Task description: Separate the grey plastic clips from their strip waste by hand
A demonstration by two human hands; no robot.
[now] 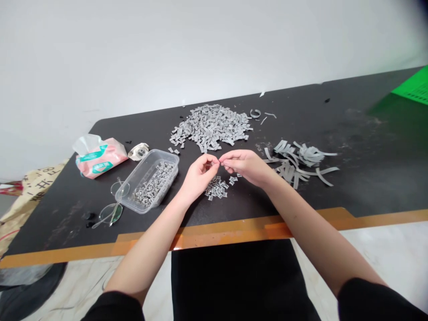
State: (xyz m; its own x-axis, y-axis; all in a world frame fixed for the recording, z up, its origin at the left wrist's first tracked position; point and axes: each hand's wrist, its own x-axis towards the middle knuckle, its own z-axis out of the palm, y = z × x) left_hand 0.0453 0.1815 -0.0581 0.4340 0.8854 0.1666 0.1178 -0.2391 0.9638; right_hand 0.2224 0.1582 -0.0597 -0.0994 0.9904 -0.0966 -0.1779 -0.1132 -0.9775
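Black sleeves (115, 307) and dark cloth (240, 285) lie closest, at six o'clock, just short of the amber tape (227, 235) along the table edge. Directly beneath the person's fingers sits a loose cluster of small gray pieces (216, 189), at six o'clock from the fingertips and partly covered by the left hand (199, 173); a few strays lie at four o'clock, beside the right hand (246, 167). Both forearms angle inward over the dark table (361, 183), and the hands meet above the cluster, thumb and forefinger of each pinched narrow, tip to tip. Whatever may be between those tips is too small for me to make out.

Between eight and nine o'clock from the hands, a clear plastic tub (140, 171) holds many more such gray bits (157, 183), banked toward its right side. Straight off at twelve is a big heap of gray pieces (214, 127), with a curled strip (255, 115) near it at one. Pale gray strips (294, 164) tangle at three. Farther out, glasses (112, 214) rest at eight, a pink tissue pack (113, 154) at nine, and a green sheet (414, 87) at two.
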